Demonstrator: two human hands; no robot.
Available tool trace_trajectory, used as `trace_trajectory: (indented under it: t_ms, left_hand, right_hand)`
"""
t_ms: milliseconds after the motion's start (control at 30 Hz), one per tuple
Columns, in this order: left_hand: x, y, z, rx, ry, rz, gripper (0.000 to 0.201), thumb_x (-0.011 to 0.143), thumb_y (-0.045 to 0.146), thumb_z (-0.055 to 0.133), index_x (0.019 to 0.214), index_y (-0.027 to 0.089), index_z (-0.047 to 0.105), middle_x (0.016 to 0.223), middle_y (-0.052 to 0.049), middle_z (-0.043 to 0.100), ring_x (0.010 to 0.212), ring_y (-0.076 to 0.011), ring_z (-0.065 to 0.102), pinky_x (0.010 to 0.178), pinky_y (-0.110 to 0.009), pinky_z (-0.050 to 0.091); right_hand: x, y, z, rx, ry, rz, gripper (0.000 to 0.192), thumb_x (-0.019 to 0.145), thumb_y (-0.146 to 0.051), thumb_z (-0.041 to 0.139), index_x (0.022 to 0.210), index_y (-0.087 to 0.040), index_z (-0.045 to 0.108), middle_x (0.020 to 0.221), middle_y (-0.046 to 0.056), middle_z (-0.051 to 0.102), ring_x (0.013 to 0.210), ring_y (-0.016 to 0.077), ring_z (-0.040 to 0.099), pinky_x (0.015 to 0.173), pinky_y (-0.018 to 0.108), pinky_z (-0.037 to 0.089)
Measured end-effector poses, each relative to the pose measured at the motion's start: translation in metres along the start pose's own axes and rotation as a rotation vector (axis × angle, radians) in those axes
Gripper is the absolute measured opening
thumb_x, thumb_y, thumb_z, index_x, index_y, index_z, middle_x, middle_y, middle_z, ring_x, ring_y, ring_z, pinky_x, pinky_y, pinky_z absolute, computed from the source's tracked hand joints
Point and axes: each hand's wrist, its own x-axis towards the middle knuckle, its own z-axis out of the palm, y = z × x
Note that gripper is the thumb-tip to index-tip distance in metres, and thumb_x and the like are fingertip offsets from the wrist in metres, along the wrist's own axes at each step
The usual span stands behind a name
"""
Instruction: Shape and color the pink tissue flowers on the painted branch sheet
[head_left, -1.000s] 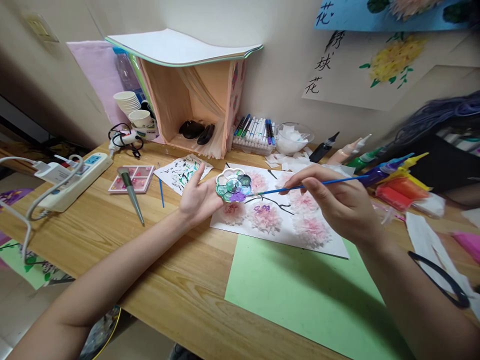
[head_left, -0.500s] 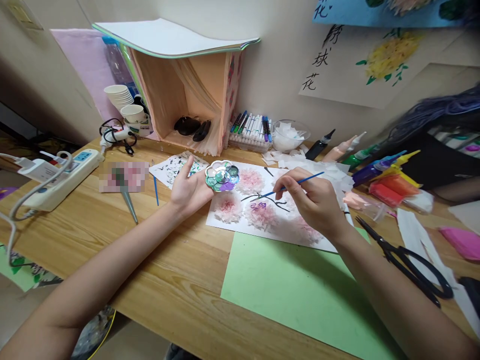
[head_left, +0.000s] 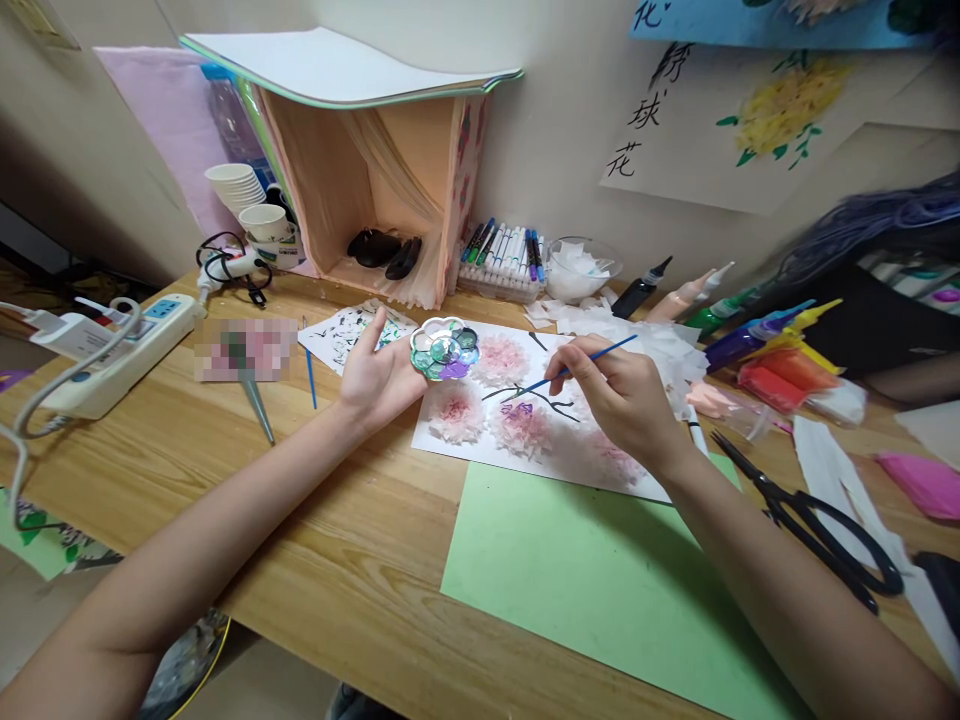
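Observation:
My left hand (head_left: 381, 374), palm up with the thumb raised, holds a small flower-shaped paint palette (head_left: 445, 350) on its fingers. Green, teal and purple paint fills the palette's wells. Pinched in my right hand (head_left: 615, 390) is a thin blue paintbrush (head_left: 596, 356), slanting down to the left. The brush tip meets or hovers just over a dark painted branch on a white sheet (head_left: 431, 440); I cannot tell which. Fluffy pink paper flowers (head_left: 454, 412) sit on this sheet, and one nearby has purple strokes. My right hand covers part of the sheet.
Green paper (head_left: 570, 570) lies in front of the sheet. Black scissors (head_left: 810, 520) rest at the right, near paint bottles (head_left: 637, 290). Behind stand a box of markers (head_left: 502, 260) and an open peach box (head_left: 300, 200). A power strip (head_left: 127, 350) is at the left.
The paintbrush has shifted slightly, its back end a little lower and further left. My left hand and the palette stay nearly where they were.

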Motion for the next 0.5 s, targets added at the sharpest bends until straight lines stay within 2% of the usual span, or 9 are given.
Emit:
trace_trajectory:
  t_ms: [500]
  left_hand:
    - [-0.0004, -0.0006, 0.0023, 0.027, 0.022, 0.017, 0.068, 0.094, 0.05, 0.031, 0.143, 0.003, 0.034, 0.128, -0.02, 0.061, 0.125, -0.0313, 0.054, 0.111, -0.049, 0.033]
  right_hand:
    - [0.0005, 0.0014, -0.0038, 0.032, 0.039, 0.031, 0.042, 0.096, -0.047, 0.041, 0.07, -0.022, 0.062, 0.068, 0.002, 0.064, 0.07, 0.0173, 0.059, 0.068, 0.032, 0.044]
